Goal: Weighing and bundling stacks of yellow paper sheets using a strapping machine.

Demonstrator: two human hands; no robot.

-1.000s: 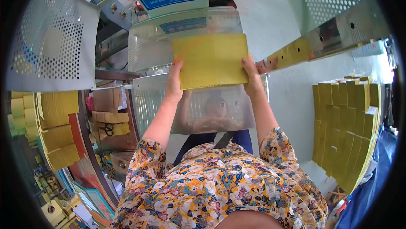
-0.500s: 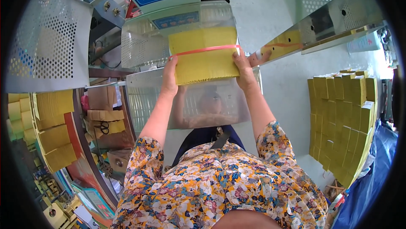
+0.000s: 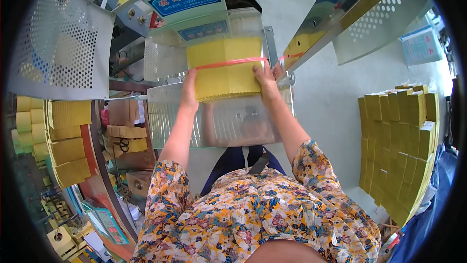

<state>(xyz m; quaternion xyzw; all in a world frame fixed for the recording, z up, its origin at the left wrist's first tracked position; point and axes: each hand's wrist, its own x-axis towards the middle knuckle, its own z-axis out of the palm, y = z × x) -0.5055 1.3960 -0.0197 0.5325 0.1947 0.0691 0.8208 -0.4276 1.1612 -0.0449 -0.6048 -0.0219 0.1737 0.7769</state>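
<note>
Between my two hands is a thick bundle of yellow paper sheets [image 3: 226, 82], with a pink strap [image 3: 224, 63] running across its middle. My left hand [image 3: 189, 90] grips the bundle's left side, fingers mostly hidden underneath. On the right side, my right hand [image 3: 265, 80] holds it, thumb lying on top near the strap. The bundle is over a shiny metal tray [image 3: 219, 127] of the machine. Whether the bundle touches the metal I cannot tell.
At left stands a perforated metal panel [image 3: 61, 39]; another metal guard [image 3: 335, 15] juts in at upper right. Yellow bundles are piled in a tall stack [image 3: 396, 146] on the right. Black scissors [image 3: 122, 144] lie among papers on the left, near a teal-edged scale [image 3: 109, 221].
The bundle and both hands appear slightly further left and lower in the picture. The surroundings have also shifted with my head's movement. Both hands keep their hold.
</note>
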